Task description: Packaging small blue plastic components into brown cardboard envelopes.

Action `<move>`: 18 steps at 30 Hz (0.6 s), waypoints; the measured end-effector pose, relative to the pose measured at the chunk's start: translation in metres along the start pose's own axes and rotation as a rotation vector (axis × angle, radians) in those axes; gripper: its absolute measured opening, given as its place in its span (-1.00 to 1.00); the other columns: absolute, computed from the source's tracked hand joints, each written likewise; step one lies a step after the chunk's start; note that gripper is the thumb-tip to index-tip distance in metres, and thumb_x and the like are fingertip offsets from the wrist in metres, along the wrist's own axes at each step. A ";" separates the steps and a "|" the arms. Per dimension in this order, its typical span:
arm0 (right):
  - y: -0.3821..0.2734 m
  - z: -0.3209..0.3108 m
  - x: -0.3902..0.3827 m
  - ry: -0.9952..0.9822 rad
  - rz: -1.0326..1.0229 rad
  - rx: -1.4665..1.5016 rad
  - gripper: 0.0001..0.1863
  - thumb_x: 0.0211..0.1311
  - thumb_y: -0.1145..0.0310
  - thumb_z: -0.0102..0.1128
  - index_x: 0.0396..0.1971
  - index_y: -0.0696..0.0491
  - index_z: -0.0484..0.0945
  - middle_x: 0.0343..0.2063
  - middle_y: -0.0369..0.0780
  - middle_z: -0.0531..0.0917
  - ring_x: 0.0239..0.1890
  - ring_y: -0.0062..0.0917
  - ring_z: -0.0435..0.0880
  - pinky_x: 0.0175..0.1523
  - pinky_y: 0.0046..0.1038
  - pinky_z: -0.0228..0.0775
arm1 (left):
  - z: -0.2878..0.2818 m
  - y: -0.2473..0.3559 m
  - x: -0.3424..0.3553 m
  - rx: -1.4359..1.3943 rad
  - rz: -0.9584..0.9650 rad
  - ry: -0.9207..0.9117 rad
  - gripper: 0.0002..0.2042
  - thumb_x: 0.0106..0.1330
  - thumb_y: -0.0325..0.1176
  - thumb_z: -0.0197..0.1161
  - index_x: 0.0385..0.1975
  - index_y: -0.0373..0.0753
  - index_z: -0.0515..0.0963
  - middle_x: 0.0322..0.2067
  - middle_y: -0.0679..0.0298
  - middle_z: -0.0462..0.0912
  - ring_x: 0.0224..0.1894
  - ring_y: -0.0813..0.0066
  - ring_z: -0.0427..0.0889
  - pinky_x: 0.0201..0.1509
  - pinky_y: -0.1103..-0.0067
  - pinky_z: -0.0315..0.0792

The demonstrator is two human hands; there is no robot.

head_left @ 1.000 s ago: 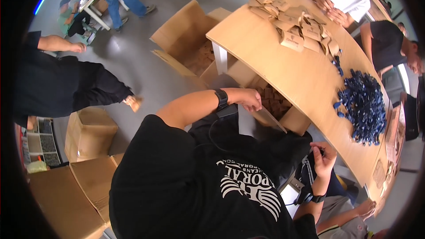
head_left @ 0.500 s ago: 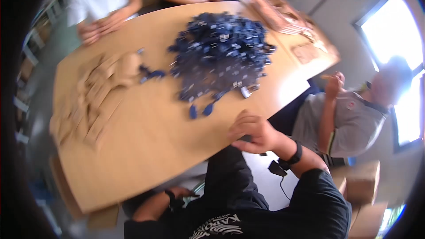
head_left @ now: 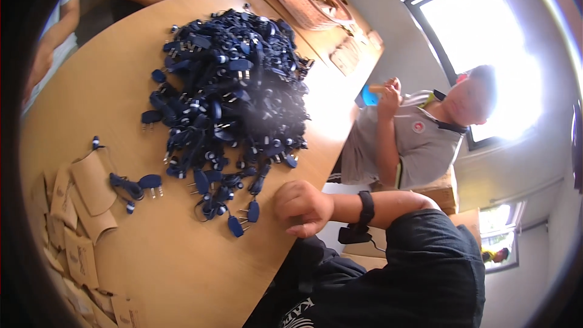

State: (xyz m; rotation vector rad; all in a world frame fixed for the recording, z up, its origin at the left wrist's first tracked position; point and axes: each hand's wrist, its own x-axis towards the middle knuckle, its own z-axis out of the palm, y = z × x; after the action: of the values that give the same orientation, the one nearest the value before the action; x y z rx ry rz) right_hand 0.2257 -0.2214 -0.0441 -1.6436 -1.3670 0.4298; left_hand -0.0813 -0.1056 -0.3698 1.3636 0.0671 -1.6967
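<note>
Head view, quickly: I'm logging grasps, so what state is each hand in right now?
Left hand: not in view.
Right hand: loosely curled beside the pile of dark blue earphones; whether it holds anything cannot be told.

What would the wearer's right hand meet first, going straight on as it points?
Probably the nearest dark blue plug, left of the right hand, though the hand's height above the table is unclear.

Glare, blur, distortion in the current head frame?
Head view: window blown out, with glare on the table right of the blue pile; head view: hazy smudge over the pile's right side; head view: right hand slightly soft, outline readable; head view: fisheye bends the table edge, and black vignette darkens the corners.
</note>
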 end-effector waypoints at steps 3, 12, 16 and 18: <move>0.005 -0.001 0.001 0.000 -0.011 0.024 -0.72 0.12 0.25 0.19 -0.62 0.14 0.48 -0.63 -0.17 0.48 -0.56 -0.20 0.51 -0.45 -0.28 0.32 | 0.011 -0.002 0.008 0.044 0.038 -0.030 -0.42 0.21 0.03 0.21 0.15 -0.20 0.47 0.04 0.08 0.58 -0.05 0.24 0.58 0.01 0.38 0.46; 0.010 0.003 -0.014 0.063 -0.020 -0.066 -0.69 0.04 0.16 0.21 -0.67 0.07 0.44 -0.66 -0.18 0.44 -0.50 -0.17 0.50 -0.39 -0.26 0.32 | -0.027 -0.023 0.008 0.247 0.059 0.028 -0.47 0.26 -0.03 0.17 0.15 -0.22 0.47 0.02 0.09 0.59 -0.03 0.24 0.57 0.00 0.37 0.47; 0.015 0.013 -0.011 0.062 -0.034 -0.059 -0.73 0.00 0.16 0.27 -0.65 0.04 0.50 -0.64 -0.23 0.53 -0.48 -0.23 0.55 -0.38 -0.28 0.35 | -0.047 -0.021 -0.013 0.344 0.159 0.175 -0.42 0.18 -0.01 0.26 0.13 -0.27 0.47 0.02 0.01 0.59 0.00 0.24 0.59 0.05 0.42 0.44; 0.020 0.018 -0.012 0.087 -0.052 -0.032 -0.75 -0.01 0.18 0.29 -0.61 0.06 0.55 -0.60 -0.22 0.59 -0.47 -0.26 0.58 -0.38 -0.30 0.37 | -0.045 0.005 -0.048 0.288 0.092 0.273 -0.38 0.13 -0.04 0.35 0.11 -0.34 0.47 0.04 -0.05 0.57 0.09 0.19 0.57 0.16 0.45 0.39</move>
State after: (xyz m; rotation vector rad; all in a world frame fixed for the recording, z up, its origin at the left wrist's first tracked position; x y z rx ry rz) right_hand 0.2196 -0.2240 -0.0726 -1.6305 -1.3550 0.3040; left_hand -0.0465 -0.0543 -0.3467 1.7802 -0.0870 -1.4752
